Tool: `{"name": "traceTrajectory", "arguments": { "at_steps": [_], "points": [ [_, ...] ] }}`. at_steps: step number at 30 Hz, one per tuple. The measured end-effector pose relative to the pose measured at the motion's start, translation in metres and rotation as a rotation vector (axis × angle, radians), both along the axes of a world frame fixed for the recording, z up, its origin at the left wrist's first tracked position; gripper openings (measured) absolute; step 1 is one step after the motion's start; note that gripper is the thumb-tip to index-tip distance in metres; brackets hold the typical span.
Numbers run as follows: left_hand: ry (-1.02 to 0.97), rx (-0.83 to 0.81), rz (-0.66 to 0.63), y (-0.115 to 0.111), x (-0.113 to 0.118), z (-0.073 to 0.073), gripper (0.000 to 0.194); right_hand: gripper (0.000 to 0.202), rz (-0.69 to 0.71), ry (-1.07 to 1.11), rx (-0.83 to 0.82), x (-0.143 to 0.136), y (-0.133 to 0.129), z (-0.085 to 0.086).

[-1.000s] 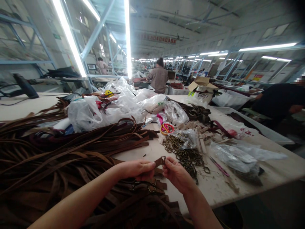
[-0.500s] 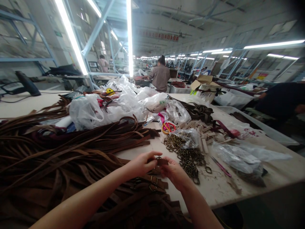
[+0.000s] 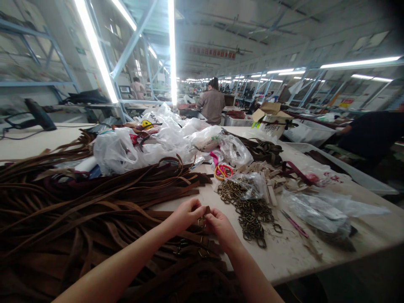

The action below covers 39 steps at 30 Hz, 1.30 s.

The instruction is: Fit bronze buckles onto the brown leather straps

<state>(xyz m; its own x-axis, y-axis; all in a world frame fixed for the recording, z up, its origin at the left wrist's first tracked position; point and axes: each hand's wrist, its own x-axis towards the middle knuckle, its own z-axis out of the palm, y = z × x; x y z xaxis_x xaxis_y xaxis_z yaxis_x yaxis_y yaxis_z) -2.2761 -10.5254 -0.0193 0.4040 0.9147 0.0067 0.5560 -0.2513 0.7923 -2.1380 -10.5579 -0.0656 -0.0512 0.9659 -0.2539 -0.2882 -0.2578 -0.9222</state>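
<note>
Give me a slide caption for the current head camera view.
Left hand and right hand hold a brown strap near piled metal loops.

Plastic bags: white, crumpled, heaped along the middle of the desk
Clear bag: lying on the desk's right side
Pink-handled tool: flat, just beside the clear bag
Cardboard box: flaps open, at the desk's far side
Black handheld device: far left, with a cable
Person in greyish-brown top: beyond the desk, back turned
Tube lights: lit overhead
Red-lettered banner: hanging far back
</note>
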Motion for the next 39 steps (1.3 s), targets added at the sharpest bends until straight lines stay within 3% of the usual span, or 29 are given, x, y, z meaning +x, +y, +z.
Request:
{"name": "traceTrajectory", "arguments": {
  "at_steps": [4,8,10,13,17,19,21,23,27,31,34,37,39],
  "points": [
    [0.214,0.209,0.104,0.000,0.000,-0.005,0.015,0.028,-0.022,-0.019,0.007,-0.007,0.003,-0.006],
    [0.358,0.349,0.101,-0.005,0.003,-0.005,0.010,0.027,-0.053,-0.123,0.036,-0.009,0.003,-0.011],
    [0.388,0.333,0.066,-0.005,0.003,-0.003,0.010,0.026,-0.081,-0.207,0.069,-0.009,0.000,-0.010],
    [0.320,0.183,-0.023,-0.002,-0.002,-0.001,0.011,0.027,-0.091,-0.276,0.145,-0.007,-0.006,-0.005],
    [0.206,0.037,-0.061,-0.002,-0.006,0.001,0.024,0.027,-0.071,-0.117,0.143,-0.004,-0.014,0.001],
    [0.193,0.107,-0.086,-0.006,-0.004,0.001,0.033,0.029,-0.072,-0.050,0.134,-0.003,-0.016,0.003],
    [0.231,0.215,-0.132,-0.012,0.002,0.000,0.029,0.030,-0.091,-0.062,0.145,-0.003,-0.018,0.005],
    [0.298,0.311,-0.162,-0.018,0.008,0.000,0.019,0.030,-0.149,-0.180,0.167,0.000,-0.019,0.005],
    [0.383,0.399,-0.176,-0.016,0.011,-0.002,0.021,0.026,-0.302,-0.423,0.186,0.017,-0.022,-0.005],
    [0.465,0.324,-0.221,0.004,-0.020,-0.016,0.040,0.026,-0.311,-0.566,0.147,0.054,-0.026,-0.025],
    [0.618,0.229,-0.112,0.017,-0.057,-0.033,0.038,0.032,-0.287,-0.824,0.157,0.076,-0.028,-0.033],
    [0.709,0.187,-0.093,0.019,-0.082,-0.044,0.042,0.039,-0.275,-1.002,0.263,0.070,-0.019,-0.025],
    [0.733,0.176,-0.125,0.017,-0.088,-0.045,0.039,0.039,-0.136,-1.014,0.390,0.050,-0.009,-0.014]
  ]
}}
